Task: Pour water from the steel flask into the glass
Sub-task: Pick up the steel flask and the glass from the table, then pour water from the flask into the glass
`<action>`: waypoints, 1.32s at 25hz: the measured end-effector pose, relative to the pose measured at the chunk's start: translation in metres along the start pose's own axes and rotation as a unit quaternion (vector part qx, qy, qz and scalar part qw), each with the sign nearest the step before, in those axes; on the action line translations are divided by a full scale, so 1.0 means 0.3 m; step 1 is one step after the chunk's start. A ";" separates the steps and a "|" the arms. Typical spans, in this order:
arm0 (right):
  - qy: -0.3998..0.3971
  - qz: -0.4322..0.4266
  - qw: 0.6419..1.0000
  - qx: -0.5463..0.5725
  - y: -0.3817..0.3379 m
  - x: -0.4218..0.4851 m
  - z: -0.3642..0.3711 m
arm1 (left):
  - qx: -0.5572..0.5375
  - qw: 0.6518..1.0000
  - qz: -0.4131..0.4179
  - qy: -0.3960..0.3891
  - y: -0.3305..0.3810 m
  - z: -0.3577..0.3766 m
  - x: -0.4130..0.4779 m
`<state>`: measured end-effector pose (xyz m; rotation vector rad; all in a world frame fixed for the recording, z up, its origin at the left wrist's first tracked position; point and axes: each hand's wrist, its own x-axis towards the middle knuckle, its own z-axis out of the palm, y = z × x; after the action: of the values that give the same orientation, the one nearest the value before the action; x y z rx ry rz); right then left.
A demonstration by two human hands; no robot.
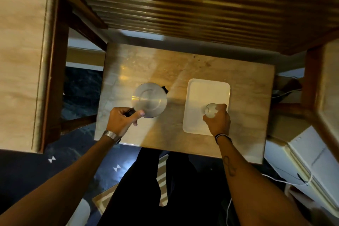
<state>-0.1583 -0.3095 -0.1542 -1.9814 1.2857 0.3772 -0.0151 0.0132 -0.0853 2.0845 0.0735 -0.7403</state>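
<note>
Seen from straight above, the steel flask (pixel 149 99) stands upright on the left half of a small wooden table (pixel 165 64), its round lid facing me and a dark spout at its far right. My left hand (pixel 122 119) is closed around the flask's black handle at its near left. A clear glass (pixel 211 109) stands upright on the near right part of a white tray (pixel 200 93). My right hand (pixel 219 120) wraps the glass from the near right side. Whether the glass holds water is not discernible.
A slatted wooden chair back (pixel 183 5) rises behind the table. Wooden furniture (pixel 22 60) stands to the left and a wooden armrest (pixel 322 82) to the right. A white appliance (pixel 302 161) with a cable sits low on the right. My dark-clothed legs are below the table's front edge.
</note>
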 end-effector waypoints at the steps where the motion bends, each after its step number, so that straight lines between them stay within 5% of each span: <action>1: 0.001 -0.001 1.000 0.009 -0.008 -0.023 -0.012 | -0.019 1.000 0.006 0.017 0.042 0.012 -0.009; 5: 0.023 -0.059 0.993 0.095 -0.093 -0.143 -0.124 | -0.095 0.992 0.012 0.083 0.193 -0.048 -0.052; 11: 0.035 -0.248 0.948 0.197 -0.419 -0.394 -0.487 | -0.175 0.971 0.128 0.100 0.641 -0.352 -0.217; 21: 0.081 -0.528 0.804 0.261 -1.119 -0.986 -1.308 | -0.213 0.889 0.387 0.118 1.759 -0.892 -0.631; 27: 0.115 -0.550 0.768 0.306 -1.265 -1.221 -1.604 | -0.069 0.895 0.432 0.086 2.266 -1.029 -0.839; 33: 0.122 -0.568 0.752 0.312 -1.275 -1.316 -1.701 | 0.074 0.889 0.446 0.068 2.508 -1.030 -1.031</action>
<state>-0.0738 -0.3220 0.5910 -1.8257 0.0684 -0.8262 0.1179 -0.1305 0.7628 2.0011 -0.8363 -0.0267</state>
